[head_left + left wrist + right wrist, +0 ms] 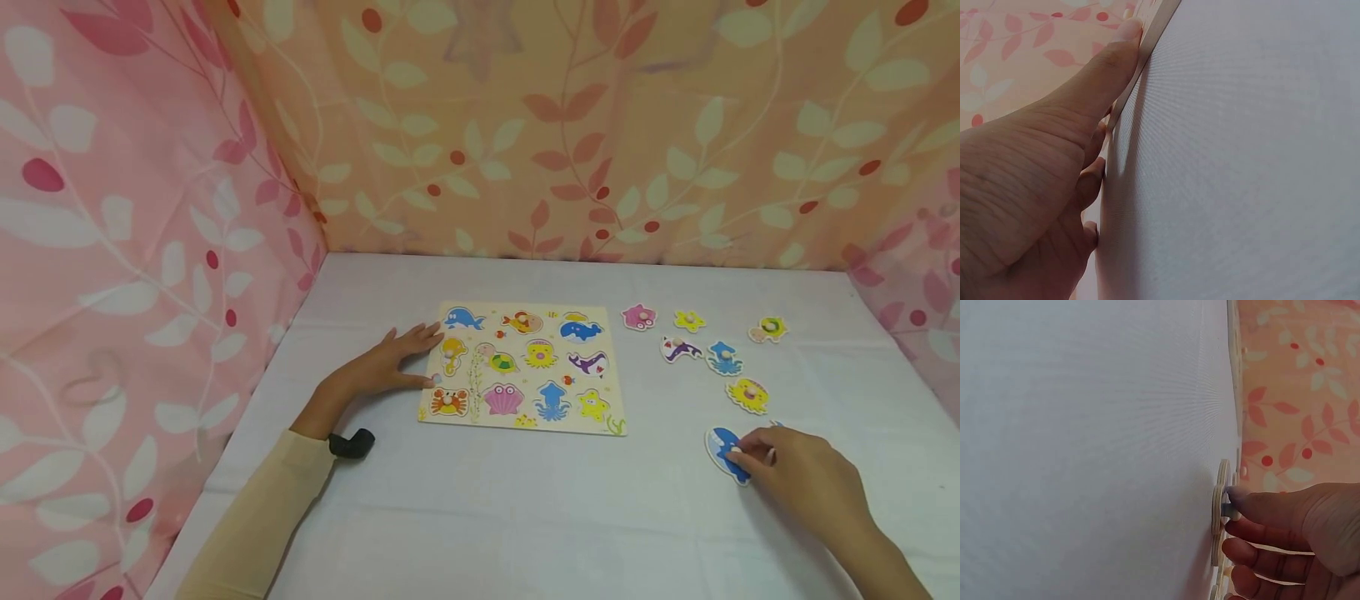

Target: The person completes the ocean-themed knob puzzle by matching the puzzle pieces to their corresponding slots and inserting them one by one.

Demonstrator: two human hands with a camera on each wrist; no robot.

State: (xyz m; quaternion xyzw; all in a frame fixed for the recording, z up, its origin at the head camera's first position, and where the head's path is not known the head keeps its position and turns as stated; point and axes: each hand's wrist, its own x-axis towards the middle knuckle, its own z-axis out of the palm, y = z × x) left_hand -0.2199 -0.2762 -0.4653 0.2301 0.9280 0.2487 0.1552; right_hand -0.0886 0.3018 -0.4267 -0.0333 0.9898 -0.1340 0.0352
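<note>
A wooden puzzle board (491,420) with sea-animal pictures lies flat on the white table. Along its left edge, my left hand (393,360) rests with fingers spread and thumb at the rim; the left wrist view shows the thumb (1110,69) against the board's side. Far to the right, my right hand (810,475) pinches the knob of a blue whale puzzle piece (720,450) between thumb and fingers. From the right wrist view, this piece (1217,525) appears edge-on, close over the cloth. Another bit of blue shows behind the right fingers, mostly hidden.
Several loose knobbed pieces lie right of the board: a pink shell (634,319), yellow starfish (684,322), turtle (776,326), purple orca (686,353), blue squid (723,365) and yellow octopus (738,392). Floral curtains (480,192) enclose the table's back and sides.
</note>
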